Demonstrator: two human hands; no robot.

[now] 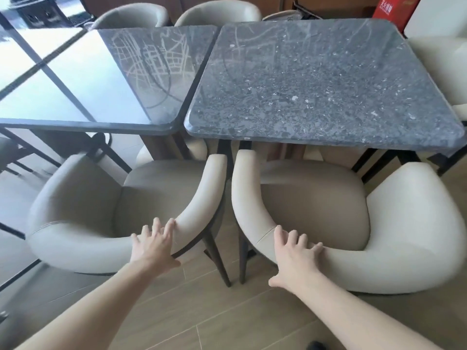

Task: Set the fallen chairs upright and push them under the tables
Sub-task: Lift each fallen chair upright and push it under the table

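Two cream upholstered chairs stand upright side by side, facing two dark stone tables. The left chair [83, 210] sits before the glossy left table [88, 97]. In front of the speckled right table [316, 92] is the right chair [404, 223]. Both seats reach partly under the table edges. My left hand [154, 246] lies flat on the left chair's curved backrest, fingers spread. On the right chair's backrest rests my right hand [295, 253], also flat with spread fingers. Neither hand grips anything.
Two more cream chairs [214, 11] stand upright at the far side of the tables. Another pale seat [439, 64] is at the right edge, with a red box [386, 8] behind. Dark frame bars [15, 231] run along the left. The wooden floor [202, 319] lies beneath me.
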